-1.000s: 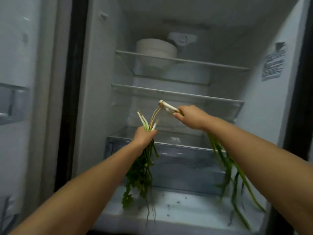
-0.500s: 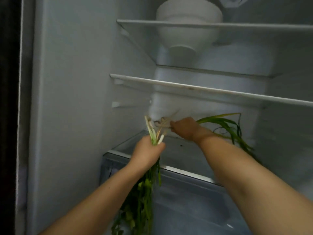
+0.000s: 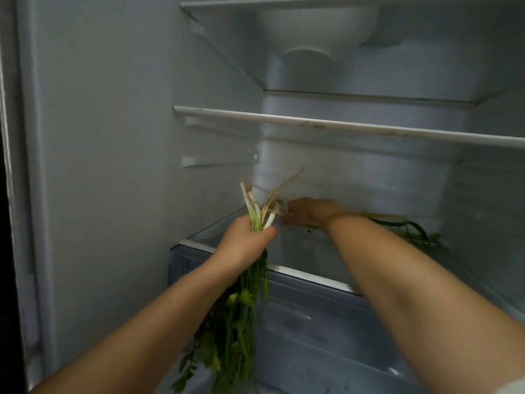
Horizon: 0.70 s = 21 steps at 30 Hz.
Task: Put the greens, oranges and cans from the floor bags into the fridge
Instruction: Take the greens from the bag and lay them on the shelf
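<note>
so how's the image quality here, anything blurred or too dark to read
Head view: dim, cool light, brightest on the fridge's back wall; the left edge falls to black. Motion blur smears the right hand and the green onions under it; the left hand and its leafy bunch read a bit sharper. The white bowl is hazy through the glass shelf. Wide-angle lens bows the shelf edges.

we see a white bowl (image 3: 315, 29) through the clear top shelf (image 3: 341, 0), its foot showing from below. under it runs a second shelf (image 3: 341, 127) with a white front rim, stained brown in spots. lower, a glass cover (image 3: 227, 237) lies over a bluish clear drawer (image 3: 326, 317). rails (image 3: 216, 162) jut from the left wall (image 3: 113, 137). a dark strip (image 3: 4, 251) edges the far left.
</note>
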Motion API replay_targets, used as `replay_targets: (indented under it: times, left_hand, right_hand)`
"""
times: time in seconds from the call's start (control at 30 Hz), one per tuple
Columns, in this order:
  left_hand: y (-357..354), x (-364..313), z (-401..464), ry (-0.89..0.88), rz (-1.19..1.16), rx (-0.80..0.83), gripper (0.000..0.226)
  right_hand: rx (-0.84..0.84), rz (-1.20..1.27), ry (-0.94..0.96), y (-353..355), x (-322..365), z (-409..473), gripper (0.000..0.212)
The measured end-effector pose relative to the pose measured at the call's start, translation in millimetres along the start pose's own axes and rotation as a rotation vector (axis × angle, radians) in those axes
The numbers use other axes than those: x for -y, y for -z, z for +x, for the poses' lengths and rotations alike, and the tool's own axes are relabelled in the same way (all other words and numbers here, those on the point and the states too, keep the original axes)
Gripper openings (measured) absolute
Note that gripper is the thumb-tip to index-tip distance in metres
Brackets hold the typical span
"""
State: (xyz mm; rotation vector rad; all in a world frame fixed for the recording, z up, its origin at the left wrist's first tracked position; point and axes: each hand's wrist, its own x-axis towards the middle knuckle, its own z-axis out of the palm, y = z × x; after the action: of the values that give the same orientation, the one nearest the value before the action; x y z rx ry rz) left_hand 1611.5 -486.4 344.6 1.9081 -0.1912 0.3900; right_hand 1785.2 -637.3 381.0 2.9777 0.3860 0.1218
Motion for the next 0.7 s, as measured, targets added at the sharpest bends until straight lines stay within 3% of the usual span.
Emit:
replay_targets:
  times: [0.13,0.3,0.4,0.53,0.7]
  left_hand:
    - [4.6,-10.6,8.2,0.070,-0.237,-0.011,0.021]
    - [-7.1,-41.2,42.7,0.158,-0.701,-0.079,0.027]
    - [-21.1,-55.3,66.6,0.223,-0.864,-0.105,0.031]
    - [-41.1,-76.5,90.9,0.224,-0.959,-0.118,0.032]
    - [-58.3,-97.6,100.2,0.254,-1.342,-0.009,0.032]
  right_hand:
    - [-0.061,0.142,0.115,46.9,16.6,-48.5,0.046]
    - [0.124,0.990,0.146,62.5,9.2,-107.3,0.038]
    - [0.222,1.287,0.093,54.8,6.3,-133.9,0.048]
    - [0.207,1.405,0.060,50.4,4.9,-160.1,0.043]
    - [0.180,1.356,-0.011,47.4,-1.2,-162.8,0.034]
